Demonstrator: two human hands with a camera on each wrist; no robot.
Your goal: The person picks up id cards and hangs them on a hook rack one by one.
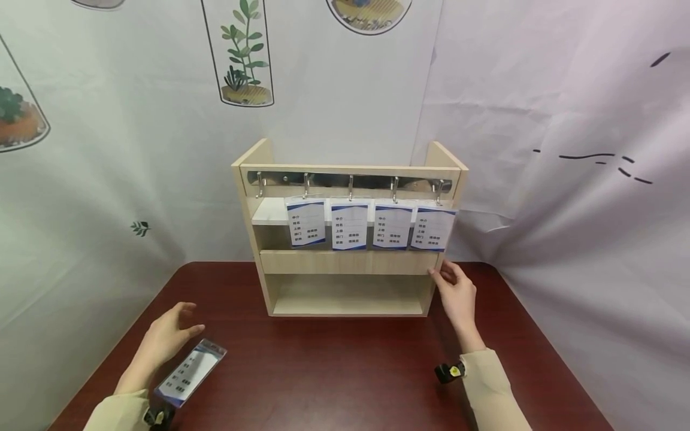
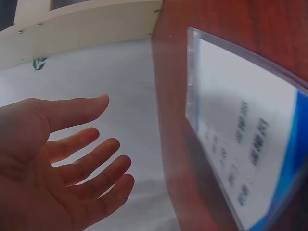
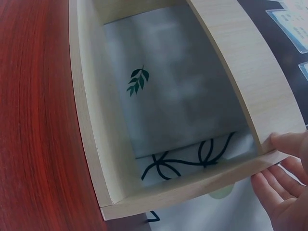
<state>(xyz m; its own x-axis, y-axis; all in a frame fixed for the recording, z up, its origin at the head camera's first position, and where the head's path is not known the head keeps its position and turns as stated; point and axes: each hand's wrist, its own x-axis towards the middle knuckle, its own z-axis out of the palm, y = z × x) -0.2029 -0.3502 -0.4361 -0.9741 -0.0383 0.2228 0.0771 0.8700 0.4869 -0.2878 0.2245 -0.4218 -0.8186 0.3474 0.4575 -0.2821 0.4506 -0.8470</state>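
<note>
A pale wooden shelf unit stands at the back of the table with a metal hook strip along its top. My right hand grips its right side edge, thumb on the front and fingers around the outer side. Several clear-sleeved name badges hang in a row from the hooks; the leftmost hook carries none. To the left, a single badge lies on the table beside my left wrist. My left hand is held past it with relaxed, spread fingers and nothing in them.
Under everything is a dark red wooden table with rounded back corners. White cloth printed with plants hangs behind and along both sides. A wrist camera sits on my right wrist, another on my left.
</note>
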